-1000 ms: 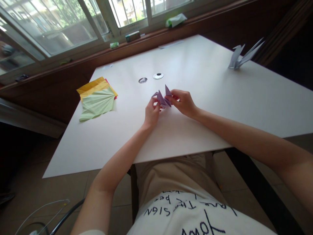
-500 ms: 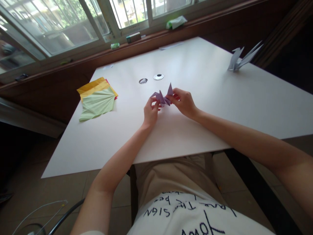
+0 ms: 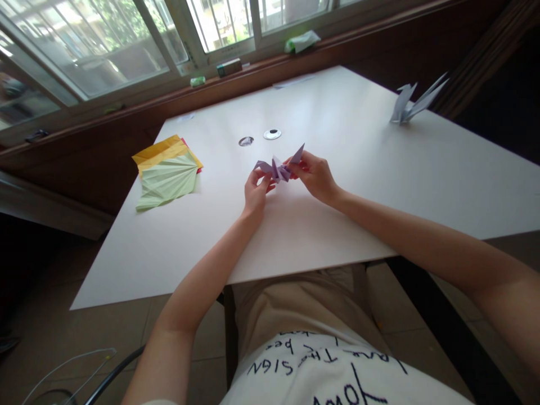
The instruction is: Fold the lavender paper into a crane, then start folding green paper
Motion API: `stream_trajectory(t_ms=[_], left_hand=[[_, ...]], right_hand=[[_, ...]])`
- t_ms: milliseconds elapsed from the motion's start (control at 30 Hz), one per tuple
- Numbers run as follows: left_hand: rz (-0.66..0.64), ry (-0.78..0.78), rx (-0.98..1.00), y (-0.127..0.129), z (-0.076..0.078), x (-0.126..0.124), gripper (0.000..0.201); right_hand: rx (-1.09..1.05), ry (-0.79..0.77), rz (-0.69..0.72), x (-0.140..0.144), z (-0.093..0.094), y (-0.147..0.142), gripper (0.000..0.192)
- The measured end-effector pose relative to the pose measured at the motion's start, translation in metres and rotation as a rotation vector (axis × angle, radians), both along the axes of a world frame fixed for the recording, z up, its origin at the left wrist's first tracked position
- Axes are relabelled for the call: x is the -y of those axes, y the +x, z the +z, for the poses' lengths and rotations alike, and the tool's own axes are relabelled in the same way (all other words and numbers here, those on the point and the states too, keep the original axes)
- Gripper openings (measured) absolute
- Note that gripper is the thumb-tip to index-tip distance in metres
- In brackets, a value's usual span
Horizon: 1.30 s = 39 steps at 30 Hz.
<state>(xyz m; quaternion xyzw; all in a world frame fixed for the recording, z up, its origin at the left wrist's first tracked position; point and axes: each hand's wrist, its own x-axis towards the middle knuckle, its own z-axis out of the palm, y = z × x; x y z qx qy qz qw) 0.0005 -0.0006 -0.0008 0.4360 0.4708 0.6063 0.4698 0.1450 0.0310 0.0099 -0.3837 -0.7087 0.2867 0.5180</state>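
Note:
Between my two hands a purple origami crane [image 3: 277,170] is held just above the white table [image 3: 295,236]. My left hand [image 3: 255,190] is closed on its left part, thumb and fingers pinching the paper near the bent tip. On the other side, my right hand [image 3: 314,174] pinches the base of the pointed part, which sticks up and to the right past the fingers. Small folds stand up in the middle. Fingers hide part of the paper at both ends.
Left on the table lie a creased pale green sheet [image 3: 166,183] and orange paper [image 3: 158,151]. Two round fittings [image 3: 272,134] sit beyond my hands. A grey paper crane [image 3: 407,109] stands far right. Along the windowsill are a small box [image 3: 229,67] and a green-white packet [image 3: 302,41].
My left hand has shifted slightly left, and the crane's two ends are spread farther apart. The pointed part by my right hand now leans more to the right.

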Motion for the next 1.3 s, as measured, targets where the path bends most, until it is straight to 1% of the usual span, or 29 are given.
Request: stream_trajectory(t_ms=[167, 300, 533, 667, 833, 1100, 1300], left_hand=[[-0.007, -0.031, 0.088, 0.0002, 0.0004, 0.0001, 0.012], [-0.008, -0.045, 0.101, -0.001, -0.0005, -0.0007, 0.011], [-0.054, 0.011, -0.067, -0.0019, -0.0001, 0.0001, 0.014], [-0.031, 0.044, -0.142, -0.0009, 0.0023, 0.0015, 0.012], [-0.011, 0.064, -0.16, -0.0003, 0.0034, 0.0025, 0.011], [0.004, 0.107, -0.116, -0.0007, 0.0003, 0.0014, 0.015], [0.007, 0.073, -0.125, 0.0002, 0.002, 0.0018, 0.01]], right_hand=[[-0.047, -0.026, 0.026, -0.0001, -0.0001, -0.0007, 0.035], [-0.044, -0.029, 0.035, 0.0006, 0.0007, -0.0002, 0.033], [0.058, 0.012, -0.05, 0.0006, 0.0011, 0.0021, 0.014], [0.122, 0.075, -0.02, 0.0007, 0.0, 0.0018, 0.006], [0.152, 0.105, 0.015, 0.0019, -0.0021, 0.0002, 0.008], [0.219, 0.114, 0.037, 0.0009, -0.0048, 0.0002, 0.01], [0.229, 0.113, 0.039, 0.0001, -0.0058, -0.0002, 0.009]])
